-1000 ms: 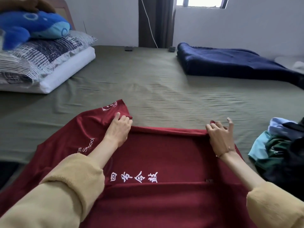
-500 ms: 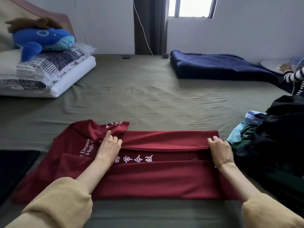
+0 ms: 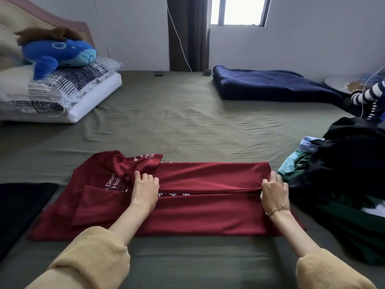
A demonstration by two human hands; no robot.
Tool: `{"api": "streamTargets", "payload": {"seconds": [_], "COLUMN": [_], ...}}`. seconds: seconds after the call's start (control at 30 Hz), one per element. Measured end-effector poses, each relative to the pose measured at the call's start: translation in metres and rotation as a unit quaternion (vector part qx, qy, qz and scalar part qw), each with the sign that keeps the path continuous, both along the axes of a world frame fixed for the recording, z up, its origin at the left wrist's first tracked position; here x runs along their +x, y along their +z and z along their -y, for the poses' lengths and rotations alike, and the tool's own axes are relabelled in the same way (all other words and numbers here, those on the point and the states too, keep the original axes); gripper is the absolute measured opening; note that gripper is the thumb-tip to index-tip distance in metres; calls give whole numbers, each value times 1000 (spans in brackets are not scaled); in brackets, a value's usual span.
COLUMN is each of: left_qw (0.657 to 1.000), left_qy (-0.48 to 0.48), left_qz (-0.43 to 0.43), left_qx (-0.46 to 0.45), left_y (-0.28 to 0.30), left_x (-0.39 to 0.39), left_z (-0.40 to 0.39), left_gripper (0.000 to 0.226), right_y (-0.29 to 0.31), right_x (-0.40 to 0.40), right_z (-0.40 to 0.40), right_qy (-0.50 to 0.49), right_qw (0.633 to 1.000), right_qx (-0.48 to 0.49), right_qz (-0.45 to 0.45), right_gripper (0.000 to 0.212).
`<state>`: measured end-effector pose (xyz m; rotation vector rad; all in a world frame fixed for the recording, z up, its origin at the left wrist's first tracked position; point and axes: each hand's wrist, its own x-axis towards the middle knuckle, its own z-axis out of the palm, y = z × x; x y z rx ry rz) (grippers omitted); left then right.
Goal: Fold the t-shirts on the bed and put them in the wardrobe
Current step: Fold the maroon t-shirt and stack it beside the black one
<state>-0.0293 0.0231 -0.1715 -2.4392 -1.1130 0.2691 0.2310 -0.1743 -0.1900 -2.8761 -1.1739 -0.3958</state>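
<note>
Maroon t-shirt lies flat on the bed, near edge, long sides folded in to meet mid-width. Left hand pinches the far flap at the sleeve end; right hand pinches it at the hem end, likely keeping the fold line straight. Unfolded clothes pile waits just right.

You get soft daylight from the window, which blows out to white glare, leaving the room dim and the bed sheet gently shaded. Your wide lens bends the edges, and the dark clothes pile loses detail.
</note>
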Motion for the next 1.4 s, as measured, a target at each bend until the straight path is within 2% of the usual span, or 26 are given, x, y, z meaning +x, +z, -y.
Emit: {"api": "streamTargets", "payload": {"seconds": [0.13, 0.23, 0.27, 0.37, 0.47, 0.53, 0.57, 0.63, 0.7, 0.8, 0.97, 1.03, 1.1, 1.27, 1.4], "left_qw": [995, 994, 994, 993, 985, 964, 950, 929, 922, 933, 940, 941, 938, 942, 961], "left_qy": [-72, -66, -61, -46, -40, -35, -41, -73, -93, -80, -4, 4, 1, 2, 20], "left_qz": [51, 52, 46, 47, 112, 174, 191, 193, 183, 170, 203, 202, 205, 245, 186], "left_qx": [-42, -72, -79, -102, -127, -198, -243, -306, -328, -307, -274, -272, -279, -229, -204], "left_y": [-10, -9, -7, -3, -9, -16, -18, -21, -27, -38, -45, -46, -44, -30, -23], "left_x": [11, 15, 15, 17, 26, 38, 45, 58, 66, 60, 36, 33, 34, 24, 7], "left_z": [10, 11, 10, 9, 14, 22, 27, 39, 47, 45, 29, 28, 28, 15, -8], "left_gripper": [39, 38, 37, 33, 32, 43, 50, 55, 56, 56, 58, 60, 57, 53, 54], "right_y": [-6, -15, -16, -12, -13, -16, -18, -18, -22, -26, -29, -27, -23, -15, -11], "right_x": [-7, -1, 3, 8, 1, -11, -17, -29, -37, -31, -5, -7, -17, -52, -84], "right_z": [-5, -5, -3, 0, -7, -21, -27, -36, -40, -33, -16, -19, -28, -68, -104], "right_qy": [70, 68, 59, 43, 50, 94, 111, 146, 169, 132, 16, -2, 21, 193, 235], "right_qw": [996, 998, 998, 998, 998, 991, 987, 968, 962, 970, 979, 978, 977, 952, 936], "right_qx": [-5, -18, -13, 33, 35, 40, 6, -60, -80, -75, -56, -52, -47, -73, -84], "right_qz": [56, 1, -14, -10, -33, -81, -117, -195, -197, -188, -198, -202, -205, -227, -249], "right_gripper": [32, 36, 33, 5, 18, 39, 43, 50, 54, 56, 58, 59, 57, 55, 55]}}
